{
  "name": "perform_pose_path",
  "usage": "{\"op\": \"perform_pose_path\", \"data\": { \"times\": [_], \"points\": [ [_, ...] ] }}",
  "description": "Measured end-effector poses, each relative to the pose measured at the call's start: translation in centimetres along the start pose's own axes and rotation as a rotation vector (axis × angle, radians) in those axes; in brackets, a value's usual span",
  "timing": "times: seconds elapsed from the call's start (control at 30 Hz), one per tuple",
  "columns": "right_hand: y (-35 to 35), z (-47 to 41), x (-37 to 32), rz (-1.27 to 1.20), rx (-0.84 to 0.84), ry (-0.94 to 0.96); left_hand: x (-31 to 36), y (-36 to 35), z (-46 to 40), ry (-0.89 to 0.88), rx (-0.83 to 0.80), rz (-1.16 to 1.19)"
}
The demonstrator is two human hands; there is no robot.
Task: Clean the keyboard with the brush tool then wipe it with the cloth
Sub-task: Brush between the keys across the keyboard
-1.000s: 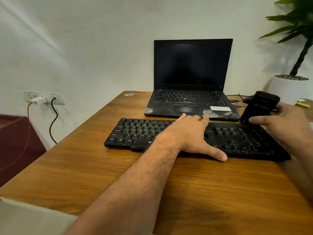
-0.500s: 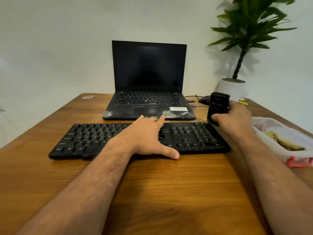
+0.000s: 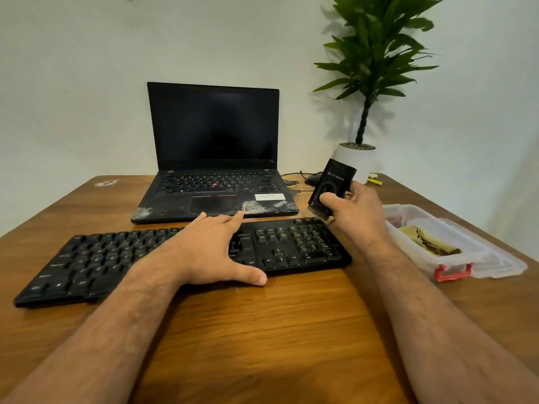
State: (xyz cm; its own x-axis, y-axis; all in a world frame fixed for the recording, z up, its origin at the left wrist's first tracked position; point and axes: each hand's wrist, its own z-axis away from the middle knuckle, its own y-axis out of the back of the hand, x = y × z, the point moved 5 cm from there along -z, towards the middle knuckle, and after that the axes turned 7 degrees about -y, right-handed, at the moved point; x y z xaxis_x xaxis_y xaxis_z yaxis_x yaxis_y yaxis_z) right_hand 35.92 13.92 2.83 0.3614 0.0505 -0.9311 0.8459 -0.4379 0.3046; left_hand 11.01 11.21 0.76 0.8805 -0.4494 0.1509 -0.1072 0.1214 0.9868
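Keyboard (image 3: 291,246) lies flat on the wooden table (image 3: 291,330), long axis running left-right, left end slightly nearer the person, numpad end at the right.

Brush tool (image 3: 331,191) is in the right hand (image 3: 358,211), fingers and thumb wrapped round its black body, bristles pointing down and slightly left. Bristle tips hang just above the far-right corner of the keyboard, apparently not touching. From those fingers the whole keyboard runs off to the left and a bit toward the person, so I'd expect strokes to go leftward along the key rows.

Left hand (image 3: 210,252) lies flat on the middle of the keyboard, fingers straight and spread, thumb down at the near edge. It grips nothing and looks to be pinning the board. It also covers the centre keys and will likely need to shift once the brush gets there.

Cloth (image 3: 428,243) sits in a clear plastic box (image 3: 481,266), just right of the right wrist, well apart from the left hand. Right hand is the nearer one for it.

Laptop (image 3: 215,158) is just behind the keyboard; potted plant (image 3: 370,68) stands beyond the brush.
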Motion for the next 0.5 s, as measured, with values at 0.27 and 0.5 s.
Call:
{"op": "perform_pose_path", "data": {
  "times": [0.27, 0.5],
  "points": [
    [0.3, 0.3, -0.1, -0.034, -0.004, 0.014, -0.1, -0.2, -0.1, -0.002, 0.011, 0.0],
    [1.5, 1.1, -0.2, -0.068, -0.046, -0.016, 0.5, 0.0, 0.2, -0.082, 0.129, 0.019]
  ]
}}
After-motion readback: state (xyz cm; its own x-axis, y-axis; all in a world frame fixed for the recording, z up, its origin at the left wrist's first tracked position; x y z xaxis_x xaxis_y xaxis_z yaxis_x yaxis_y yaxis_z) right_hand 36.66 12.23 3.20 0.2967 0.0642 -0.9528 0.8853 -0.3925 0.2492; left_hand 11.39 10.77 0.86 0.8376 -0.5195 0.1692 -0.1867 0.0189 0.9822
